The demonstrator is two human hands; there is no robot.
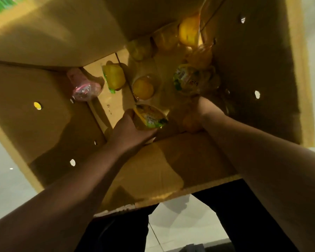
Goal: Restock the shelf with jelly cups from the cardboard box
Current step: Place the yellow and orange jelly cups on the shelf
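Down in the cardboard box (44, 115), the left hand (133, 130) is wrapped round a yellow jelly cup (149, 118) with a glossy printed lid, text too blurry to read. Other clear plastic loose cups (144, 87) lie on the bottom, plus a pink cup (82, 86). The right hand (195, 117) is buried low, can't tell its grip.

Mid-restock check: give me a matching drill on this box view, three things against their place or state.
1. left hand
2. right hand
3. pink jelly cup

A. against the cardboard box's left wall
B. grips a yellow jelly cup
C. deep in the box, grasp too blurred to tell

Pairs: 1-B, 2-C, 3-A.
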